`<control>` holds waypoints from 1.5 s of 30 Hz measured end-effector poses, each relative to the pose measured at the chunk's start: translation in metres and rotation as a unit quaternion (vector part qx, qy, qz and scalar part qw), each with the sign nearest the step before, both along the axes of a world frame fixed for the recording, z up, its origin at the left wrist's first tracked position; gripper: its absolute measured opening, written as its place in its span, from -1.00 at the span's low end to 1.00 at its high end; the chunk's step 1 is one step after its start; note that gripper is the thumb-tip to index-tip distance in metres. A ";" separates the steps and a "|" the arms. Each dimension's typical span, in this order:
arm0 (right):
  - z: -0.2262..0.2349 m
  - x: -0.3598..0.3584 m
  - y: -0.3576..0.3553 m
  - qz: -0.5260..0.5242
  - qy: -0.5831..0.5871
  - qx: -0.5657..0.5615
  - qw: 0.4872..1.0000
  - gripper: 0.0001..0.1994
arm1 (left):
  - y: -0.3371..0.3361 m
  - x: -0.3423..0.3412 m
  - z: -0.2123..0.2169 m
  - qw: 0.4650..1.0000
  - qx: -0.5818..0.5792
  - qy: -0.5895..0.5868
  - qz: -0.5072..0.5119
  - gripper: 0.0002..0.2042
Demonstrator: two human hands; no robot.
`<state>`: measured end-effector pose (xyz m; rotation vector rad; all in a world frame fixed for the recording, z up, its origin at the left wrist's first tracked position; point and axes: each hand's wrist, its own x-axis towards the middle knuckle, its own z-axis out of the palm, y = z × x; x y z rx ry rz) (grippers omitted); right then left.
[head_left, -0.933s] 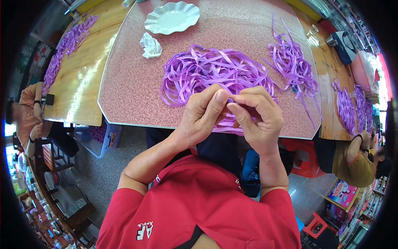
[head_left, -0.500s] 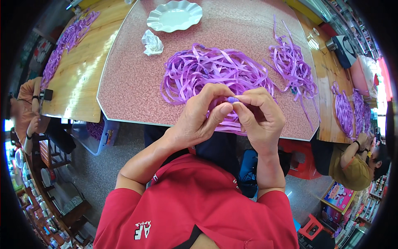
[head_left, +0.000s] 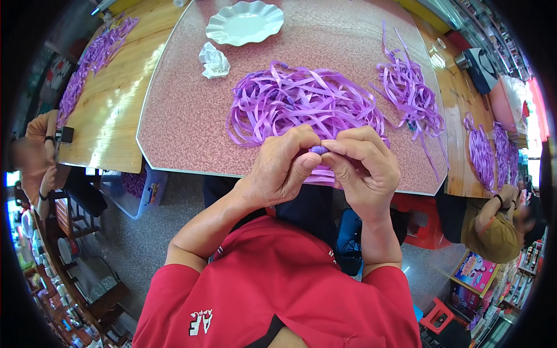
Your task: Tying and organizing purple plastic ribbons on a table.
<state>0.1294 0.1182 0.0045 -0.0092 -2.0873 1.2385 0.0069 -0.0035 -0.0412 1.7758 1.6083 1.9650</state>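
Observation:
Between my fingertips is a small purple oval piece (head_left: 318, 149), perhaps a clasp or bead; its exact kind is too small to make out. My left hand (head_left: 283, 165) pinches it from the left, with thumb and forefinger closed. My right hand (head_left: 365, 168) grips it from the other side, the fingers curled in. Just beyond both hands spreads a tangled heap of purple ribbon lanyards (head_left: 301, 101), with several darker purple pieces among the strands. Some strands hang below my hands, over the near table edge.
A second ribbon bundle (head_left: 409, 93) lies right on the pink table (head_left: 185, 127). A scalloped white plate (head_left: 245, 24) and crumpled tissue (head_left: 214, 61) stand far left. People sit at both sides. A red stool (head_left: 426, 223) and clear plastic bin (head_left: 139, 194) are below.
Both hands have dipped slightly toward me with the small purple piece, and their fingers have drawn closer round it. The ribbon heap stays nearly as it was.

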 end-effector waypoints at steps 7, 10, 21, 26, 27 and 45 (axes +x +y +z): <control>0.003 -0.003 0.003 -0.003 0.014 0.060 0.998 -0.84 | 0.001 0.001 0.002 0.999 -0.007 -0.050 -0.013 -0.81; 0.005 -0.005 0.007 0.010 0.046 0.111 0.993 -0.83 | -0.001 0.003 0.003 0.996 -0.007 -0.081 -0.032 -0.82; 0.001 -0.012 0.012 -0.018 0.083 0.214 0.973 -0.82 | 0.000 0.015 0.005 0.984 -0.051 -0.169 0.007 -0.78; -0.006 -0.019 0.025 0.016 0.040 0.132 0.990 -0.86 | 0.005 0.002 0.008 0.922 -0.173 -0.332 -0.102 -0.63; -0.004 -0.019 0.024 0.015 0.041 0.132 0.990 -0.86 | 0.006 0.000 0.010 0.922 -0.172 -0.331 -0.103 -0.63; -0.002 -0.012 0.016 0.038 -0.091 -0.261 0.960 -0.95 | 0.003 -0.002 0.014 0.914 -0.098 -0.370 -0.138 -0.67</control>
